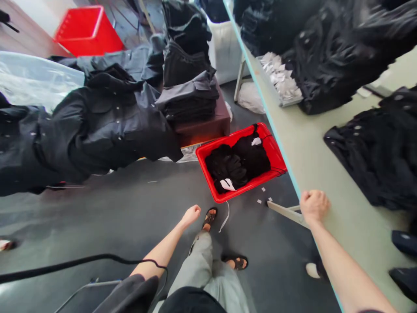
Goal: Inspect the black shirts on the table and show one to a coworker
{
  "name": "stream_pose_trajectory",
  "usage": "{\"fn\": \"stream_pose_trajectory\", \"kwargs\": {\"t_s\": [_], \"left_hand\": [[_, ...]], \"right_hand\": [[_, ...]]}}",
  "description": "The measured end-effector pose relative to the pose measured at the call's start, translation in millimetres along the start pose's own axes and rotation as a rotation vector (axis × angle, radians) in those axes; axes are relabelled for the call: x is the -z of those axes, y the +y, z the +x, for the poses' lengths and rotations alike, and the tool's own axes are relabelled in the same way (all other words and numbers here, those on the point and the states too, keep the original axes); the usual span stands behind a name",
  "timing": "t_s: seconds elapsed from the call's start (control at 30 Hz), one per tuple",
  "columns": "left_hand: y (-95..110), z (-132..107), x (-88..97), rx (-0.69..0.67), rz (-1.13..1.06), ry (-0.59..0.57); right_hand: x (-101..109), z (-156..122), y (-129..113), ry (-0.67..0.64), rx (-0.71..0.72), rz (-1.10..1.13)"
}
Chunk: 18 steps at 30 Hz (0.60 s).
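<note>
My left hand [191, 214] hangs in the air above the floor, its fingers curled in and no object showing in them. At the edge of the long table [293, 143], my right hand [314, 207] rests as a closed fist; nothing shows in it, though its palm side is hidden. Ahead of both hands, a red plastic crate [219, 198] stands on the floor, partly under the table edge. Inside the crate lie black garments [250, 158] with white labels or paper pieces on them.
Dark shirts [110, 117] are heaped at left, beside a stack of folded dark clothes [192, 91]. Black garments [381, 148] and a tray of white tags [282, 80] lie on the table. A table leg [288, 213] juts out below. Another red bin [87, 32] stands behind.
</note>
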<state>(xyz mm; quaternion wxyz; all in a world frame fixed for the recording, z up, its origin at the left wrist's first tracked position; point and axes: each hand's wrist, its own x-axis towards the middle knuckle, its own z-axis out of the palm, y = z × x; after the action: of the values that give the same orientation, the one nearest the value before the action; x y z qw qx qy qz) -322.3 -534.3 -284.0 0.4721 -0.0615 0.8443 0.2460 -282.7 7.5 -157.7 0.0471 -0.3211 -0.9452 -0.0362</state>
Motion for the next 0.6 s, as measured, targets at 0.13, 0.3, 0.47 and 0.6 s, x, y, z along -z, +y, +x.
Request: {"fn": "stream_pose_trajectory", "kwargs": {"t_s": [0.13,0.3,0.47,0.6], "left_hand": [[12,24,-40.4,0.047,0.087,-0.1],[43,14,-113.0,-0.025,0.134,-0.317],[83,53,-130.6,-0.113,0.096,-0.331],[115,139,-98.5,-0.135,0.066,-0.177]], "right_hand": [[-21,-1,13,0.118,0.064,0.033],[-16,1,11,0.141,0.084,0.035],[-14,2,10,0.14,0.104,0.058],[-16,3,12,0.135,0.118,0.065]]}}
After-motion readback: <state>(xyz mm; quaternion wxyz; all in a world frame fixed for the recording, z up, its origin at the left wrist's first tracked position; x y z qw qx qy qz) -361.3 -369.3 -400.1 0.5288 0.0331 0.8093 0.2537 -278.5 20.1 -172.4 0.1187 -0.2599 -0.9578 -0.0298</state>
